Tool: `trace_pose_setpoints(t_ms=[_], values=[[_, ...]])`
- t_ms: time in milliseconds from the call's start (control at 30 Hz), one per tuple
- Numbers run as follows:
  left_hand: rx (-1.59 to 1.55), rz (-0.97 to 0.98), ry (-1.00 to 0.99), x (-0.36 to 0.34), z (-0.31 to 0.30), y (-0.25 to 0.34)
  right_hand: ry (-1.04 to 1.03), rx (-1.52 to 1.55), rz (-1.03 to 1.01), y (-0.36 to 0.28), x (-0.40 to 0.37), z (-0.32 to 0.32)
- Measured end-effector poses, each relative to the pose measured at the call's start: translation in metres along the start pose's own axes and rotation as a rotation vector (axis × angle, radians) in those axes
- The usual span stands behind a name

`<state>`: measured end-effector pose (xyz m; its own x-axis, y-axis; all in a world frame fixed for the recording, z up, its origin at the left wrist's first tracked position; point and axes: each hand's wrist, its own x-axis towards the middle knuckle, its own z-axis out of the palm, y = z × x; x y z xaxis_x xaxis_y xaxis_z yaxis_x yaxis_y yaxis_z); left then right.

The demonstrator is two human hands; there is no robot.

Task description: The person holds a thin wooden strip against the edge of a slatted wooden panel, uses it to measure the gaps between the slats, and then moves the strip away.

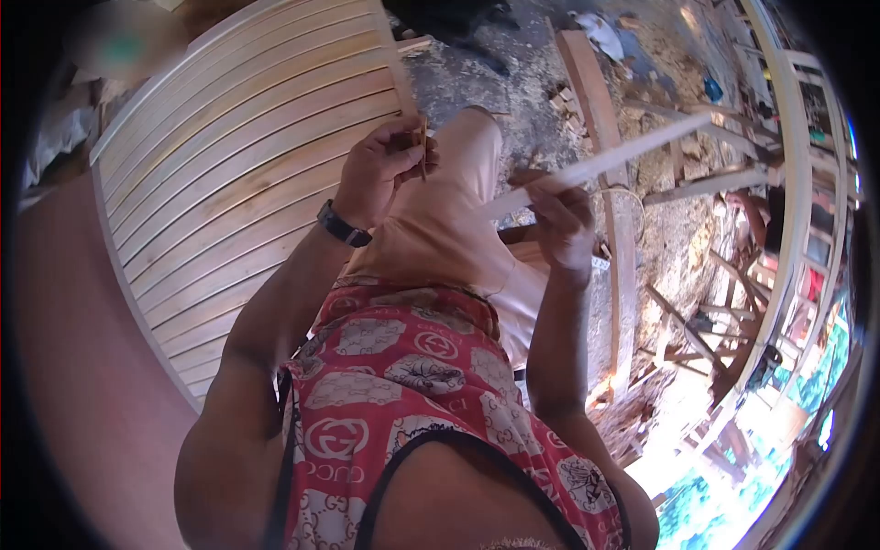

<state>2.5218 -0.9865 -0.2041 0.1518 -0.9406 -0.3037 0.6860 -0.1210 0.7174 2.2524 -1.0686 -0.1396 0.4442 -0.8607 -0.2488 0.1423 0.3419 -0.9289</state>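
My left hand [390, 165], with a dark watch on its wrist, pinches a thin, narrow brown piece [423, 151] seen nearly edge-on. It is beside the right edge of a slatted wooden panel [247, 174]. To the right, my right hand [557, 218] has its fingers closed around a long, pale, flat strip [623, 160]. The strip slants up to the right, and its lower left end is blurred over my light trousers [449, 229]. My hands are apart, above my legs.
A long wooden beam [600, 110] lies on the littered ground at the right. Beyond it are scattered wood pieces [687, 330] and a pale frame [796, 183]. Another person's arm [752, 218] shows at the far right. A blurred round shape is at the upper left.
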Motion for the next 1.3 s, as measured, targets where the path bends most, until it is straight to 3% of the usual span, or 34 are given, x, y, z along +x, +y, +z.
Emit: trace_pose_setpoints(t_ms=[67, 100, 167, 233, 300, 400, 500, 567, 633, 700, 733, 767, 800, 833, 867, 900, 967, 1000, 1033, 1100, 1233, 1300], values=[[-0.184, -0.139, -0.108, 0.006, 0.01, -0.006, -0.012, 0.003, -0.007, -0.012, -0.005, 0.017], [-0.176, -0.151, -0.124, 0.005, 0.02, -0.005, -0.044, -0.126, 0.103, -0.018, -0.007, 0.023], [-0.361, -0.399, -0.126, 0.004, 0.039, -0.003, -0.069, -0.248, 0.2, -0.023, -0.011, 0.025], [-0.306, -0.408, -0.107, 0.008, 0.046, -0.018, -0.114, -0.496, 0.06, -0.023, -0.012, 0.028], [-0.25, -0.409, -0.081, 0.017, 0.045, -0.04, -0.048, -0.441, 0.033, -0.025, -0.022, 0.019], [-0.052, -0.281, -0.062, 0.037, 0.056, -0.064, 0.177, -0.312, 0.195, -0.038, -0.037, 0.001], [0.068, -0.215, 0.011, 0.052, 0.095, -0.06, 0.187, -0.424, -0.012, -0.017, -0.048, -0.039], [0.123, -0.187, 0.025, 0.068, 0.107, -0.062, 0.196, -0.481, -0.011, -0.013, -0.048, -0.045], [0.358, -0.133, -0.074, 0.101, 0.099, -0.089, 0.278, -0.352, 0.037, -0.014, -0.055, -0.043], [0.034, -0.189, -0.2, 0.135, 0.08, -0.12, 0.268, -0.246, -0.198, -0.003, -0.058, -0.04], [-0.052, -0.229, -0.306, 0.147, 0.068, -0.136, 0.219, -0.282, -0.128, -0.006, -0.057, -0.051], [0.081, -0.23, -0.252, 0.142, 0.076, -0.134, 0.241, -0.189, -0.097, -0.006, -0.055, -0.051], [0.219, -0.223, -0.203, 0.138, 0.088, -0.126, 0.246, -0.421, -0.153, -0.015, -0.052, -0.041], [0.334, -0.233, -0.175, 0.131, 0.096, -0.122, 0.365, -0.166, -0.058, -0.027, -0.05, -0.023], [0.338, -0.256, -0.218, 0.134, 0.091, -0.129, 0.345, 0.129, 0.068, -0.026, -0.043, -0.03], [0.508, -0.101, -0.321, 0.138, 0.077, -0.138, 0.379, 0.135, 0.055, -0.021, -0.044, -0.034], [0.832, 0.252, -0.507, 0.147, 0.06, -0.147, 0.241, 0.293, -0.007, -0.013, -0.043, -0.039], [0.579, 0.046, -0.444, 0.122, 0.09, -0.116, 0.212, 0.335, -0.005, -0.014, -0.045, -0.041], [0.585, 0.042, -0.457, 0.115, 0.09, -0.11, 0.222, 0.342, -0.014, -0.011, -0.047, -0.043], [0.319, -0.242, -0.417, 0.108, 0.094, -0.103, 0.121, 0.446, -0.058, -0.01, -0.05, -0.05], [0.264, -0.249, -0.483, 0.077, 0.099, -0.069, 0.104, 0.485, -0.139, -0.007, -0.055, -0.063], [0.241, 0.104, -0.724, 0.067, 0.09, -0.061, 0.165, 0.455, -0.149, -0.004, -0.054, -0.071]])
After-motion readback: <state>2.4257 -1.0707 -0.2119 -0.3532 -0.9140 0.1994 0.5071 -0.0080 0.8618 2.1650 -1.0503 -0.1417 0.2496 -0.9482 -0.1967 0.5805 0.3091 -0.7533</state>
